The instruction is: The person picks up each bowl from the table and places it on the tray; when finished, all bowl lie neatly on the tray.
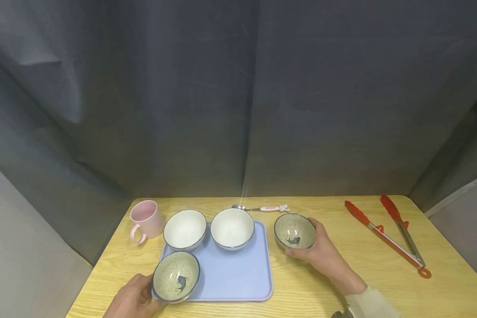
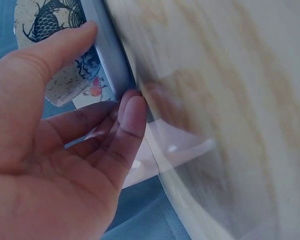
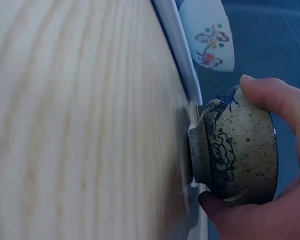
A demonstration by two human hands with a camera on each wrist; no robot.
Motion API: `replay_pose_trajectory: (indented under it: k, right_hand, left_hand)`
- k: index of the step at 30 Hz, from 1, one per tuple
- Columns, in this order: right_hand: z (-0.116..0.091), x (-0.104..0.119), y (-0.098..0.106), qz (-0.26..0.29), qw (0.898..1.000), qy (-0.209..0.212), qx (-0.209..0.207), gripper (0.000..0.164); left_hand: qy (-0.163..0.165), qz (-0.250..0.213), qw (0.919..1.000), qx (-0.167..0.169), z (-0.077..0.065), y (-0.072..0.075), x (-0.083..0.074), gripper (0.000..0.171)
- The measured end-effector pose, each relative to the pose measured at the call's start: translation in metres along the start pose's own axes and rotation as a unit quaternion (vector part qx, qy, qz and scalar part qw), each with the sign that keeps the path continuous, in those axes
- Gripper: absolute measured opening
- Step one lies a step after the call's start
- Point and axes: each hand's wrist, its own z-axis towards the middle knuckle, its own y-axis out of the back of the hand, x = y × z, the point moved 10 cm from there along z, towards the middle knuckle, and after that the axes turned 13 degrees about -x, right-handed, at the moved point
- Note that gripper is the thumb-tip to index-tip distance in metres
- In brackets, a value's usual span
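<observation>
In the head view, a speckled bowl with a dark fish drawing (image 1: pixel 176 274) sits over the near left corner of the blue tray (image 1: pixel 234 282). My left hand (image 1: pixel 132 297) is beside that bowl. The left wrist view has its thumb and loosely bent fingers around the tray's corner, fingertips right at the edge, bowl just behind the thumb. A second speckled bowl (image 1: pixel 295 229) stands right of the tray, and my right hand (image 1: pixel 322 254) grips its side between thumb and fingers. In the right wrist view, this bowl's foot is close over the wood.
Two white bowls (image 1: pixel 185 229) (image 1: pixel 232 227) stand along the tray's far side. A pink mug (image 1: pixel 148 218) is at the left, a spoon (image 1: pixel 268 209) behind the bowls. Red-tipped tongs (image 1: pixel 395 245) lie at the right. A dark curtain (image 1: pixel 238 97) hangs behind the table.
</observation>
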Motion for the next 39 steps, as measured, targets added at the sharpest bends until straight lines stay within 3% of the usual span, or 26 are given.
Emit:
replay_pose_trajectory:
  k: [4,10,22,30,39]
  right_hand:
    - [-0.010,0.009,-0.003,0.010,1.000,-0.004,0.005,0.134]
    - [-0.037,0.041,-0.018,0.008,0.999,0.026,0.022,0.131]
    - [-0.096,0.069,-0.079,0.012,0.988,0.077,0.132,0.129]
    - [-0.107,0.075,-0.111,0.008,0.979,0.120,0.166,0.124]
    - [-0.104,0.078,-0.127,0.043,0.978,0.114,0.167,0.126]
  left_hand:
    - [-0.004,0.003,1.0000,0.003,-0.001,0.000,-0.001,0.067]
    - [0.013,0.018,0.9997,0.006,0.000,0.001,-0.003,0.059]
    - [0.014,0.012,0.9998,-0.002,-0.001,0.002,-0.003,0.065]
    - [0.021,0.017,0.9996,-0.005,-0.002,0.003,-0.003,0.064]
    - [0.029,0.026,0.9992,-0.006,-0.002,0.002,-0.003,0.062]
